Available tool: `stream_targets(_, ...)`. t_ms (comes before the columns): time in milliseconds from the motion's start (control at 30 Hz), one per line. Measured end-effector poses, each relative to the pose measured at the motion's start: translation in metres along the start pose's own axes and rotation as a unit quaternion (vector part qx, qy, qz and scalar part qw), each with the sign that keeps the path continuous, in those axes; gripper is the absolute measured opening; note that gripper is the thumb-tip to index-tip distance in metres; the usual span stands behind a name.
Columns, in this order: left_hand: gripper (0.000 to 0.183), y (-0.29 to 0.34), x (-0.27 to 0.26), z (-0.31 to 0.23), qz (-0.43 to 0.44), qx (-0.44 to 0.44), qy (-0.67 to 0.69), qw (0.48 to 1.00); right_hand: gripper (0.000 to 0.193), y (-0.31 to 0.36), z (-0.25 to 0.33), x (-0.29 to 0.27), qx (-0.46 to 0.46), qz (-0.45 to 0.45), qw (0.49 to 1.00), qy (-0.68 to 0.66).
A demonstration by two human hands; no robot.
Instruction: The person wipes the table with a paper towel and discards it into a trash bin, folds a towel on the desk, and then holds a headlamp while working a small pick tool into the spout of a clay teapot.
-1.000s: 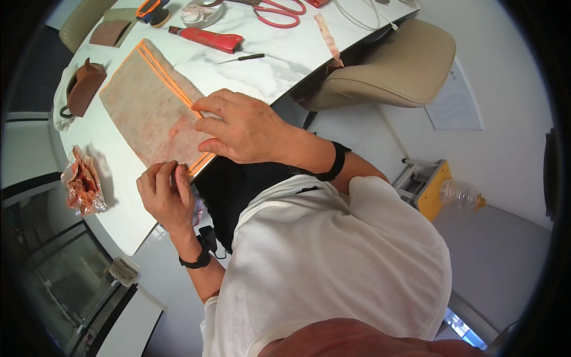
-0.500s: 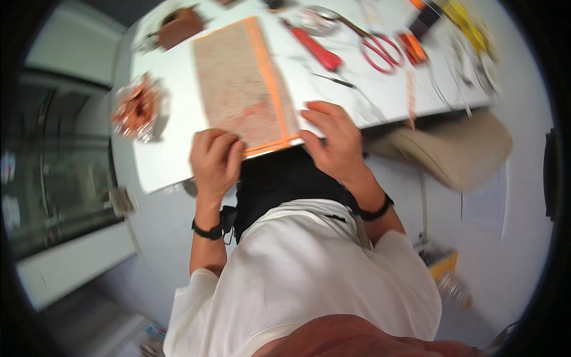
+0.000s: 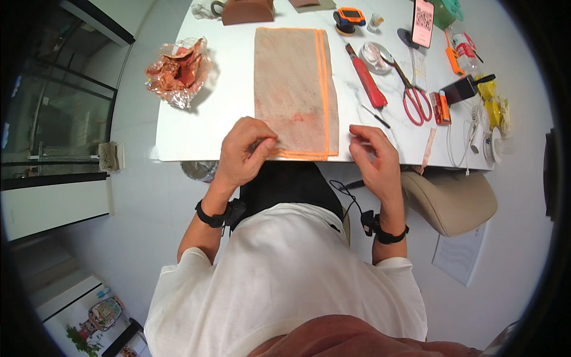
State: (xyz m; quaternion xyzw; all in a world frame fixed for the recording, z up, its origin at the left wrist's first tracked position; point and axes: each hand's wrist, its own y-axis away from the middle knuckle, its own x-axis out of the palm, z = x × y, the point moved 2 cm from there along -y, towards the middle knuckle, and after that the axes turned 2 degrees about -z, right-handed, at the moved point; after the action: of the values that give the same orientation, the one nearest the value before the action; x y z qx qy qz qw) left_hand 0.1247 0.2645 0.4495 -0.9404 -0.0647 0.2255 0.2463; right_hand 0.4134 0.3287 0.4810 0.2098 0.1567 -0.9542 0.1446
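At the far left of the white surface [image 3: 196, 134], a crumpled clear wrapper [image 3: 202, 77] is noted, with reddish-brown scraps [image 3: 181, 66] held in it. Farther back, a brown case [image 3: 250, 12] is placed near the far edge. The left hand [image 3: 242, 153] is positioned at the near left corner of the panel, its thumb and index fingertip set narrowly together; whether the material is pinched between them cannot be told.

The grey-beige panel [image 3: 288, 83] is laid flat at the middle of the surface, its near edge lined up close to the surface's near edge. Orange strips [image 3: 325, 83] are seen along its right side and its near edge. Behind and to the right, an orange-and-black device [image 3: 348, 19] is placed.

A red cutter [image 3: 367, 80] is laid obliquely to the right of the panel. The right hand [image 3: 379, 159] is held just beside the panel's near right corner, thumb and fingers parted, nothing grasped. Beyond its fingers, a slim black-handled tool [image 3: 378, 118] is found. Red-handled scissors [image 3: 408, 98] are laid farther right, beside a small orange box [image 3: 441, 109].
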Motion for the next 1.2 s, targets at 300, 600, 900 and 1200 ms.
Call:
stream_targets(300, 0.007, 0.003, -0.062, 0.014, -0.021, -0.067, 0.117, 0.991, 0.044, -0.119, 0.134, 0.037, -0.195, 0.094, 0.940, 0.263)
stream_targets(600, 0.007, 0.010, -0.105, 0.021, -0.014, -0.055, 0.111, 0.992, 0.068, -0.349, 0.144, 0.187, -0.217, 0.161, 0.855, 0.443)
stream_targets(900, 0.006, 0.022, -0.128, 0.024, -0.039, -0.045, 0.114, 0.992, 0.087, -0.404, 0.128, 0.283, -0.176, 0.189, 0.802, 0.539)
stream_targets(1200, 0.007, 0.030, -0.126, 0.020, -0.025, -0.039, 0.088, 0.995, 0.061, -0.384, 0.121, 0.262, -0.169, 0.116, 0.854, 0.478)
